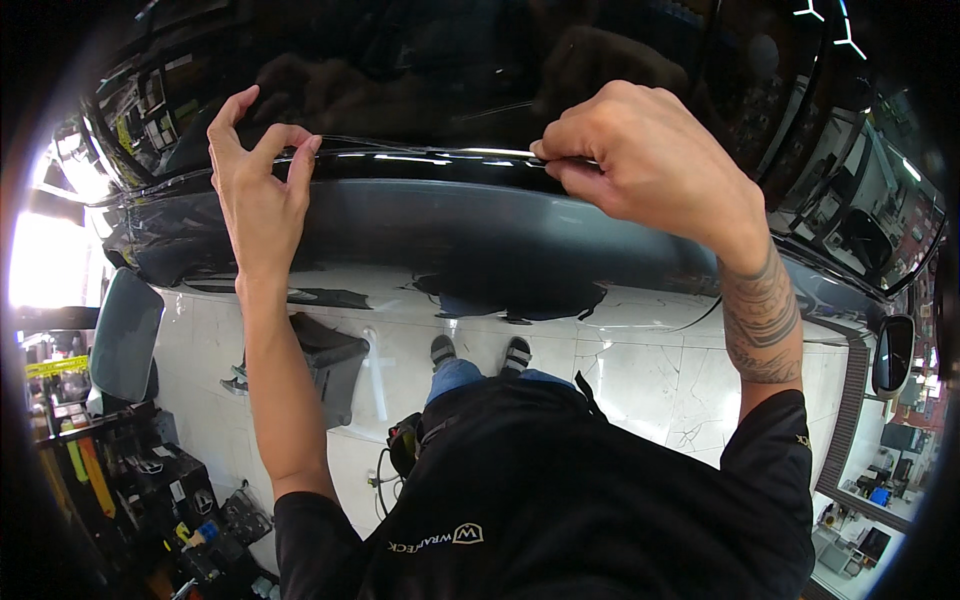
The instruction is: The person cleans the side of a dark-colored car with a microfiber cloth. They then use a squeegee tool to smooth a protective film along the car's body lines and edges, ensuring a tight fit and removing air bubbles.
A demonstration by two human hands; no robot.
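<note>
At the far left, a bright opening point(60, 245) shows beside the vehicle, and below it a rounded grey-green panel point(127, 335) stands upright. Lower down, dark shelving point(120, 480) carries tools and supplies, among them long yellow and orange pieces point(95, 470); many of the smaller items are too blurred to name.

The person's left hand point(262, 185) is raised near the glossy black upper surface point(420, 75) of the vehicle. Its thumb and index finger are pinched on the end of a thin strand point(370, 142), while another finger points up, apart from them. The strand runs rightward from that pinch, slightly above the dark trim point(420, 170), and meets the trim's edge near the middle. Below the trim is a grey body panel point(440, 215).

On the pale tiled floor point(650, 385), a dark grey container point(335, 365) lies left of the person's sandalled feet point(517, 353).

To the right, the right hand point(640, 165) is bent over the trim, its thumb and index finger drawn together right at the edge; whether the strand reaches between them cannot be told. Farther right, a dark mirror point(892, 357) shows near the rim of the view.
</note>
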